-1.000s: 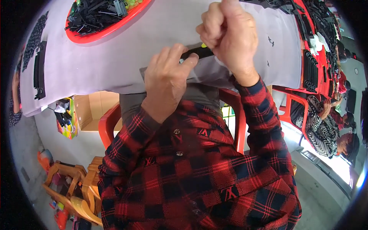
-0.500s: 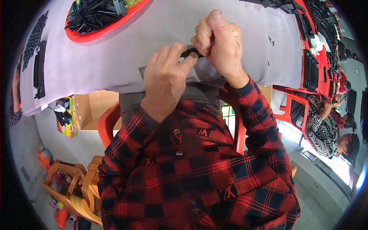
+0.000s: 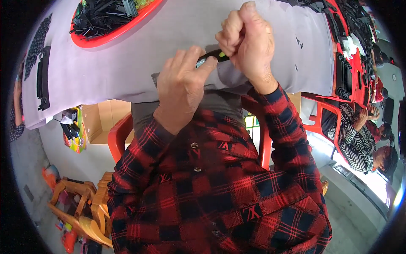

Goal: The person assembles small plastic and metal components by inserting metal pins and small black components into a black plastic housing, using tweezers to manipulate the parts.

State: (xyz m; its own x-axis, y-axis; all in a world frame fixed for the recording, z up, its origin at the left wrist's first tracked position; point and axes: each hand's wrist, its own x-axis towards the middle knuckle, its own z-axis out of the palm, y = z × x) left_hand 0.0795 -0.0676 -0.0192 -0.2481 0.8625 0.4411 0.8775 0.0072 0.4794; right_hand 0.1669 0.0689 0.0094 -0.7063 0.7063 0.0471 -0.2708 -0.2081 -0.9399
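1 red tray past L hand

right hand moved farther out, yellow-green piece uncovered

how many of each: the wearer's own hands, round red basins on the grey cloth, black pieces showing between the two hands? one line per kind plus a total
Wearer's hands: 2 (left hand, right hand)
Red basin: 1
Black piece: 1
Total: 4
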